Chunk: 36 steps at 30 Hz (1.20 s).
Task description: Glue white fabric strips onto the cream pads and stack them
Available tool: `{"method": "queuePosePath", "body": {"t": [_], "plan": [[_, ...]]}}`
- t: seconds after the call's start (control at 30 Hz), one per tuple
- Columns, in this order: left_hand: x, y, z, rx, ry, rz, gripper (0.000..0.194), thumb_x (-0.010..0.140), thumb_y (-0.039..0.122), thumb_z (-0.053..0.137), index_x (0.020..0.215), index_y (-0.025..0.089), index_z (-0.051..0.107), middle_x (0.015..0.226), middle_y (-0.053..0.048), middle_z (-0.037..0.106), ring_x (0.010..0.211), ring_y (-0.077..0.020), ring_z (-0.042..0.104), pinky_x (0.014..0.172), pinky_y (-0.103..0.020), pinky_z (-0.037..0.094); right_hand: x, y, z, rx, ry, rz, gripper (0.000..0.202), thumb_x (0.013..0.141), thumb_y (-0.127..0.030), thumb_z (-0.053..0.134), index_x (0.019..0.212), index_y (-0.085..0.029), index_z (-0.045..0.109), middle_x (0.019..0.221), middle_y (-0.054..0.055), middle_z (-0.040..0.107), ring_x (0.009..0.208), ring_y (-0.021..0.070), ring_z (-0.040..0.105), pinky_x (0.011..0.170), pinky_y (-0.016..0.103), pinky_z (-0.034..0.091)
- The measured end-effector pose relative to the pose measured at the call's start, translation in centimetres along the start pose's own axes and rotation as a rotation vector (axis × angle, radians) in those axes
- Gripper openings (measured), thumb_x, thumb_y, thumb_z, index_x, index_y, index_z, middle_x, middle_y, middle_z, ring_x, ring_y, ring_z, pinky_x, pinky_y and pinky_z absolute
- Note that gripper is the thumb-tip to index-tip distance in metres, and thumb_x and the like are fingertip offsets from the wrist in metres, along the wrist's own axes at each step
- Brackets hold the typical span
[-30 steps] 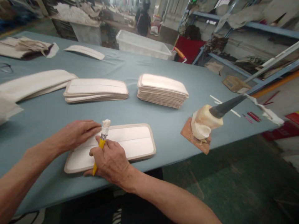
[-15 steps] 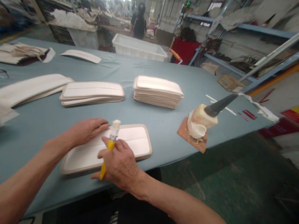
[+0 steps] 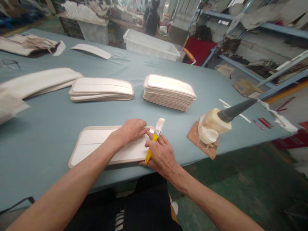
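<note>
A long white panel (image 3: 96, 138) with rounded corners and a beige border lies near the table's front edge. My left hand (image 3: 135, 129) has its fingers bent together at the panel's far edge, close to the right corner, pinching it. In my right hand (image 3: 165, 155) is a paintbrush (image 3: 149, 154) with a yellow handle, its bristles coated white and pointing up and away. That hand also rests against the panel's right end, partly covering it. Right of it, a glue container (image 3: 208, 128) with a dark nozzle-like handle stands on a smeared brown board (image 3: 192, 136).
Behind lie a low stack of panels (image 3: 102, 86), a taller stack (image 3: 169, 91) and larger curved pieces (image 3: 45, 80). A white bin (image 3: 151, 45) stands beyond the table. Red pens (image 3: 265, 123) and white strips lie at right; a person (image 3: 151, 21) is in the background.
Both hands have moved right along the panel to its right end, the left one to the far corner. The brush has travelled along in my right hand. The camera view has shifted slightly.
</note>
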<state>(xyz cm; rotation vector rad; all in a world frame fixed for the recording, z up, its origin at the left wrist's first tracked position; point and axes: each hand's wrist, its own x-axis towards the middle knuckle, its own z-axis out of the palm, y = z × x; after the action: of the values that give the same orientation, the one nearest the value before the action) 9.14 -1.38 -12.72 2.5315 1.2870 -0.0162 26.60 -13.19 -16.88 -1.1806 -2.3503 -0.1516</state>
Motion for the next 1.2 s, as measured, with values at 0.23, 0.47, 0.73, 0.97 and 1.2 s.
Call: {"method": "queuePosePath", "body": {"t": [0.23, 0.47, 0.73, 0.97, 1.2], "plan": [[-0.2, -0.4, 0.2, -0.018, 0.012, 0.005, 0.029, 0.102, 0.043, 0.065, 0.105, 0.015, 0.07, 0.102, -0.006, 0.072, 0.096, -0.0201, 0.07, 0.094, -0.043, 0.061, 0.5, 0.6, 0.2, 0.0, -0.011, -0.005, 0.081, 0.061, -0.063, 0.102, 0.115, -0.02, 0.059, 0.157, 0.03, 0.052, 0.126, 0.0417, 0.064, 0.108, 0.057, 0.048], [-0.3, -0.3, 0.7, -0.045, 0.06, -0.001, 0.028, 0.102, 0.042, 0.066, 0.106, 0.014, 0.07, 0.104, -0.006, 0.072, 0.1, -0.0208, 0.071, 0.096, -0.045, 0.061, 0.5, 0.6, 0.4, -0.015, 0.029, -0.003, 0.088, 0.053, -0.065, 0.104, 0.111, -0.02, 0.057, 0.149, 0.032, 0.059, 0.118, 0.0417, 0.068, 0.102, 0.055, 0.053], [-7.3, -0.1, 0.1, -0.041, 0.327, -0.059, 0.043, 0.105, 0.042, 0.057, 0.142, 0.02, 0.059, 0.134, -0.011, 0.07, 0.126, -0.0253, 0.066, 0.113, -0.044, 0.054, -0.8, 0.0, -1.7, -0.03, 0.056, 0.017, 0.092, 0.049, -0.061, 0.107, 0.11, -0.023, 0.051, 0.145, 0.03, 0.063, 0.117, 0.0443, 0.071, 0.099, 0.057, 0.055], [-20.3, -5.1, 2.0, -0.248, 0.667, -0.697, 0.08, 0.093, 0.076, 0.049, 0.149, 0.019, 0.052, 0.15, -0.017, 0.061, 0.131, -0.039, 0.063, 0.116, -0.061, 0.051, -4.7, 0.0, -4.0, -0.005, 0.25, 0.1, 0.046, 0.103, -0.069, 0.06, 0.105, -0.025, 0.047, 0.127, 0.022, 0.076, 0.1, 0.0328, 0.078, 0.075, 0.043, 0.06], [-27.0, -9.3, 9.8, -0.194, 0.497, -0.732, 0.107, 0.068, 0.079, 0.066, 0.16, 0.033, 0.033, 0.161, -0.009, 0.053, 0.145, -0.0411, 0.053, 0.124, -0.06, 0.045, -6.7, -0.1, -0.8, 0.017, 0.072, 0.372, 0.056, 0.081, -0.045, 0.091, 0.109, -0.026, 0.047, 0.134, 0.019, 0.073, 0.098, 0.0343, 0.08, 0.073, 0.042, 0.065]]}}
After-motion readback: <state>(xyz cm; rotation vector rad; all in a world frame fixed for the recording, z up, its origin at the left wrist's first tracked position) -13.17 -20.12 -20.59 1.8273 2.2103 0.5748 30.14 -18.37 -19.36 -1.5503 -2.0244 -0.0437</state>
